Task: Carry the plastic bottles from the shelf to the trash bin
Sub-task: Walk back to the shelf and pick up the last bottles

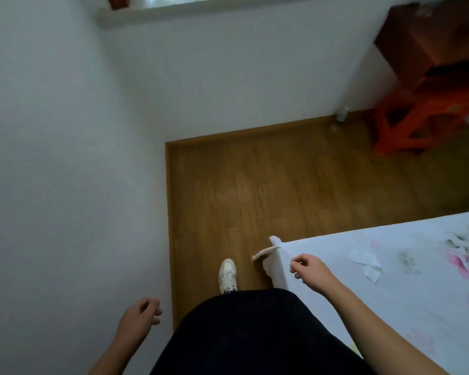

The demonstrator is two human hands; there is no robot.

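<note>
No plastic bottle, shelf or trash bin shows clearly in the head view. My left hand [138,319] hangs at the lower left beside the white wall, fingers loosely curled and holding nothing. My right hand [310,270] floats over the corner of a bed, fingers loosely bent, also holding nothing. Below me are my dark trousers and one white shoe [227,272] on the wooden floor.
A bed with a white floral sheet [406,280] fills the lower right; crumpled tissues [366,262] lie on it. A white wall [65,158] runs along the left. An orange plastic stool [417,123] and brown furniture [431,39] stand at the far right. Wooden floor [282,180] stretches ahead.
</note>
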